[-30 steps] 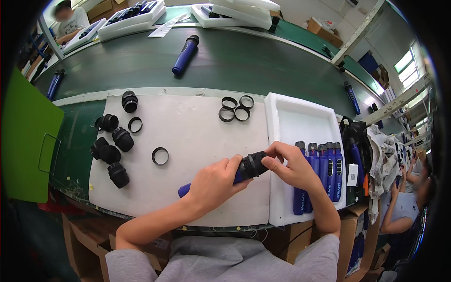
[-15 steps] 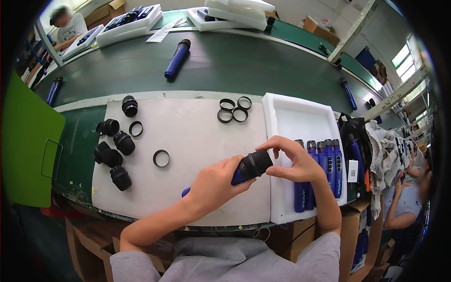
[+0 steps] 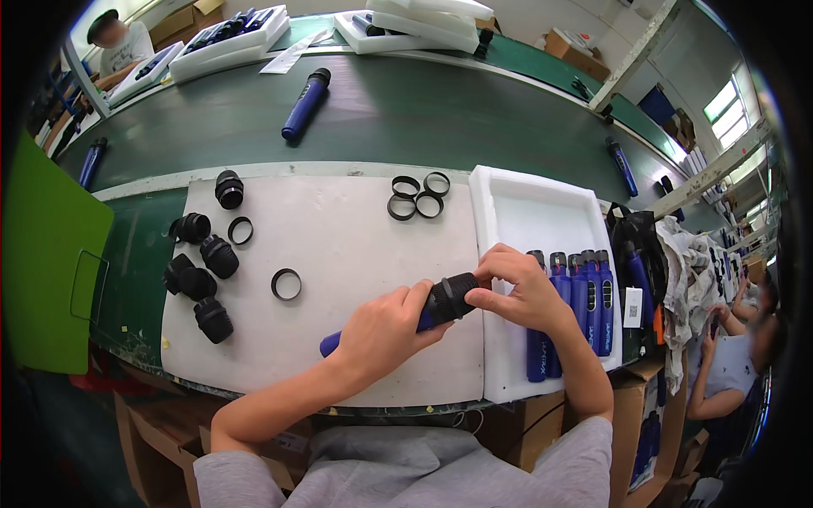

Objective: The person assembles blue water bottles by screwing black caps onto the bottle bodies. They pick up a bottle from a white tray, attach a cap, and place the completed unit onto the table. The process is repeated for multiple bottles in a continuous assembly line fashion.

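Observation:
My left hand (image 3: 381, 330) is wrapped round the blue body of a handheld microphone (image 3: 451, 298), which tilts up to the right over the pale work mat. Thumb and fingers of my right hand (image 3: 523, 292) close on the end of its black mesh head. Left on the mat, several loose black microphone heads (image 3: 219, 256) lie in a group. Two single black rings (image 3: 286, 284) are near them, and several more rings (image 3: 416, 196) sit together at the mat's far side. Beside my right forearm, several blue microphone bodies (image 3: 584, 300) without mesh heads stand in a white foam tray (image 3: 542, 203).
Beyond the mat runs a green conveyor belt (image 3: 398, 110) carrying spaced blue microphones (image 3: 306, 103). Foam trays (image 3: 229, 51) of microphones stand behind it. A green panel (image 3: 59, 262) rises at left. Black bags (image 3: 631, 233) and cardboard boxes are at right. Other people sit far left and right.
My right thumb and fingers have closed onto the microphone's head, from apart before. The microphone on the belt has slid left. The whole view has shifted slightly.

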### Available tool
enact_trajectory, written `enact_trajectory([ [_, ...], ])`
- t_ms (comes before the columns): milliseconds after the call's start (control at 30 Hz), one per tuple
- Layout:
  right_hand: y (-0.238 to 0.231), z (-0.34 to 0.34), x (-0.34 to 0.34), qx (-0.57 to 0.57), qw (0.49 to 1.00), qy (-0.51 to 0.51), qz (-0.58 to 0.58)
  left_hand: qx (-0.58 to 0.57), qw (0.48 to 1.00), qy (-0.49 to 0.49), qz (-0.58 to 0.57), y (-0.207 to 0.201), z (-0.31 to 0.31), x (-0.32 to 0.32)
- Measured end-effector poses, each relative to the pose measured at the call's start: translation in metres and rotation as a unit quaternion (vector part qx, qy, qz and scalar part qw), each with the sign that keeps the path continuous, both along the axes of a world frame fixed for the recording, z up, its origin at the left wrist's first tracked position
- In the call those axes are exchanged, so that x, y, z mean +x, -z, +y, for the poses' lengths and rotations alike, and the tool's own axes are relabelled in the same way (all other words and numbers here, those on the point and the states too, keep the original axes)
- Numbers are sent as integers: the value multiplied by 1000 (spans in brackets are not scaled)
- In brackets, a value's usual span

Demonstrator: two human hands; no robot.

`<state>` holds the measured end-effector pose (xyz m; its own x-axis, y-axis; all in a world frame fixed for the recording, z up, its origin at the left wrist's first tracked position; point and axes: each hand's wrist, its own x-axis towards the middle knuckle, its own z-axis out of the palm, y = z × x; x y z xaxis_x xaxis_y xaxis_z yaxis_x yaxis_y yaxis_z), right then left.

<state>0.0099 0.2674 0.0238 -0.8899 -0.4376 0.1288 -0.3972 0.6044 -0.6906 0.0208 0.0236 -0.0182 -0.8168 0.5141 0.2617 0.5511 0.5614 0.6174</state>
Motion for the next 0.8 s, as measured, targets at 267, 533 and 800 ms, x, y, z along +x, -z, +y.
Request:
enact_trajectory([
  [267,-12,-4,0,-107,991,-70,-32,99,964,46,-244,-24,-6,-7],
  [533,4,-4,5,7,999,-18,-37,-4,999,6,-43,-12,2,2],
  [800,-10,-5,6,-62,996,-51,-38,79,953,74,-284,-28,-9,-9],
])
